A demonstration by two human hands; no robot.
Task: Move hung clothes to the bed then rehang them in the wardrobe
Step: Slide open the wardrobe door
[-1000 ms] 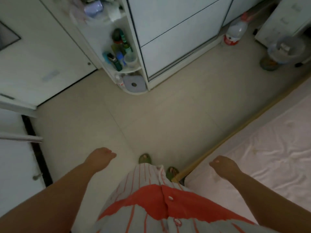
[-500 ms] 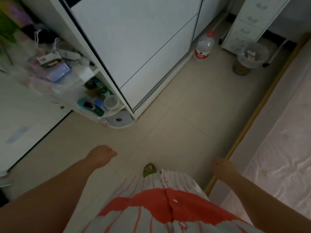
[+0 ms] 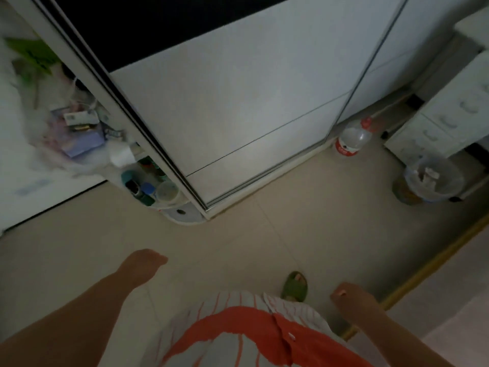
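We face wardrobe, doors shut. Left hand, right hand loosely curled, empty, free to slide door.

The wardrobe door is faced in smooth, matt white board. The floor is laid with smooth beige tiles. The bottle is made of clear plastic.
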